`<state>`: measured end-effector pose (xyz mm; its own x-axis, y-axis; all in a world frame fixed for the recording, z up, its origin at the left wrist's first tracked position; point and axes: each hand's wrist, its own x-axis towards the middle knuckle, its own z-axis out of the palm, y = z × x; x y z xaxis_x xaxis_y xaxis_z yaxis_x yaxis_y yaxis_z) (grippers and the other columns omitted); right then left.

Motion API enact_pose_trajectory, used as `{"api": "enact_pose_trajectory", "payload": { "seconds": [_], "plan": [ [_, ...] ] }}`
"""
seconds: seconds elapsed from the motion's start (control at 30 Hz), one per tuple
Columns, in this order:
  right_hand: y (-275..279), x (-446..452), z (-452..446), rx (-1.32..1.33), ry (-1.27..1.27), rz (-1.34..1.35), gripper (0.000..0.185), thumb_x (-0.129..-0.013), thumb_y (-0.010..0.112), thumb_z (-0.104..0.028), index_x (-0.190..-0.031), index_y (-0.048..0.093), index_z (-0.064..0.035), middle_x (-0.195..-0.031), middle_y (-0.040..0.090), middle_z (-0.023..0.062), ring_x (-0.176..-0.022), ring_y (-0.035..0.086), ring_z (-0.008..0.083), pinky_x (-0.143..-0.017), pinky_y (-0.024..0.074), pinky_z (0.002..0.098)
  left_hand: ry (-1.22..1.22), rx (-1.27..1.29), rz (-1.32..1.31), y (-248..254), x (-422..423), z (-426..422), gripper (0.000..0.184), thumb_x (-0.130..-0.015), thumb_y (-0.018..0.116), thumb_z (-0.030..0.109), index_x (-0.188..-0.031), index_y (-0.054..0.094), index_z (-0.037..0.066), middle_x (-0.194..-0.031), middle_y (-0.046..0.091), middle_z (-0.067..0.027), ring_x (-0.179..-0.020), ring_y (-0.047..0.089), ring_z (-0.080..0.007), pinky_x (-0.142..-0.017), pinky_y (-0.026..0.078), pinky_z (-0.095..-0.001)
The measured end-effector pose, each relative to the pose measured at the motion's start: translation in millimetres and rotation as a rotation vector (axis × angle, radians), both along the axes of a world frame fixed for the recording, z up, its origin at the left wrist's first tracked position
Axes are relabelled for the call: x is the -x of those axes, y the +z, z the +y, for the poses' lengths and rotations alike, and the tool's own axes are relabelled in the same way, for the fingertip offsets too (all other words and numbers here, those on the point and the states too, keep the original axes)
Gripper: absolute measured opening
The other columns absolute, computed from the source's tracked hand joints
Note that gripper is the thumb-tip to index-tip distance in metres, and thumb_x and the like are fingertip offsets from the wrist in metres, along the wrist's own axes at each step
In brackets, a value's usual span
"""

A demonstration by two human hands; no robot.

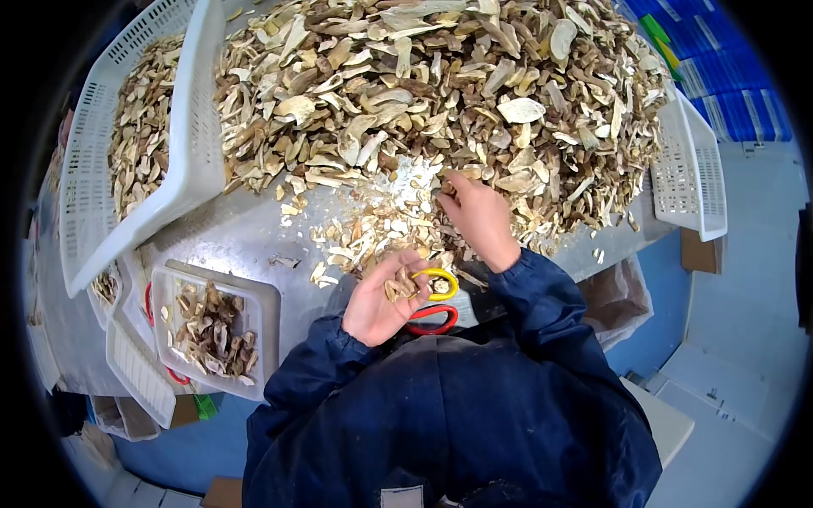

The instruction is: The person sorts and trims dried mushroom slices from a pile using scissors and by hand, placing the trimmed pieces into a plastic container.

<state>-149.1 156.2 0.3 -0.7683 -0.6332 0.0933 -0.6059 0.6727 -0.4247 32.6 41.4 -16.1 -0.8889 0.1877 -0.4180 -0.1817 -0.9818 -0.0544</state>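
Observation:
A large heap of dried mushroom slices (389,110) covers the metal table, brown and cream in colour. My left hand (377,300) is palm up near the table's front edge, fingers curled round a few brown mushroom slices (400,286). Beside its fingertips lie scissor handles, one yellow (442,284) and one red (434,320); their blades are hidden. At the front of the heap, my right hand (481,218) has its thumb and fingers bent together among the slices. Whatever is between those fingertips is too small to make out. Small pale fragments (364,230) lie between the hands.
A white slotted basket (196,102) with mushroom slices stands at the left. Closer in, a white tray (264,339) holds darker pieces. Another white basket (710,169) borders the heap at right. A lined bin (622,300) is below the table edge; blue crates (728,76) stand beyond.

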Motion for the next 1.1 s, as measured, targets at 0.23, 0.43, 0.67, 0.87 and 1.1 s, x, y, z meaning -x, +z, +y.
{"api": "enact_pose_trajectory", "payload": {
  "seconds": [0.23,0.43,0.67,0.87,1.1],
  "plan": [
    [-6,5,22,0.285,-0.078,-0.609,0.012,-0.085,0.061,-0.010,-0.096,0.059,-0.0046,-0.067,0.059,0.0020,-0.052,0.049,0.0063,-0.048,0.0375,0.0218,0.016,0.015,-0.035,-3,-1,0,0.024,-0.100,0.046,0.022,-0.114,0.054,0.004,-0.105,0.058,-0.0065,-0.092,0.058,-0.0179,-0.086,0.049,-0.0332],
    [7,-3,46,0.581,-0.316,-1.141,0.005,-0.090,0.055,-0.010,-0.093,0.057,-0.0060,-0.068,0.059,-0.0003,-0.048,0.042,0.0025,-0.042,0.0294,0.0180,-0.035,0.034,-0.017,1,5,3,0.032,-0.100,0.044,0.022,-0.125,0.050,0.003,-0.119,0.057,-0.0095,-0.108,0.056,-0.0197,-0.094,0.047,-0.0349],
    [4,-10,24,0.147,-0.105,-0.412,0.025,-0.085,0.065,-0.022,-0.100,0.065,-0.0022,-0.062,0.064,0.0124,-0.055,0.063,0.0232,-0.051,0.0470,0.0354,-0.041,0.091,-0.061,8,7,2,0.035,-0.102,0.040,0.023,-0.131,0.046,0.004,-0.129,0.054,-0.0108,-0.121,0.052,-0.0214,-0.100,0.045,-0.0367],
    [-9,4,4,-0.240,-0.025,-0.001,0.024,-0.082,0.064,-0.024,-0.081,0.061,-0.0009,-0.063,0.062,0.0202,-0.060,0.064,0.0364,-0.054,0.0511,0.0434,-0.006,0.069,-0.040,6,-2,-2,0.034,-0.100,0.045,0.023,-0.126,0.050,0.003,-0.124,0.057,-0.0095,-0.114,0.055,-0.0189,-0.093,0.048,-0.0325],
    [6,6,16,-0.030,-0.003,-0.319,0.018,-0.083,0.062,-0.021,-0.086,0.068,-0.0050,-0.065,0.064,0.0156,-0.062,0.064,0.0310,-0.056,0.0477,0.0395,-0.006,0.085,-0.062,2,1,-2,0.037,-0.102,0.039,0.024,-0.132,0.047,0.005,-0.128,0.055,-0.0080,-0.115,0.054,-0.0204,-0.098,0.045,-0.0357]
  ]
}}
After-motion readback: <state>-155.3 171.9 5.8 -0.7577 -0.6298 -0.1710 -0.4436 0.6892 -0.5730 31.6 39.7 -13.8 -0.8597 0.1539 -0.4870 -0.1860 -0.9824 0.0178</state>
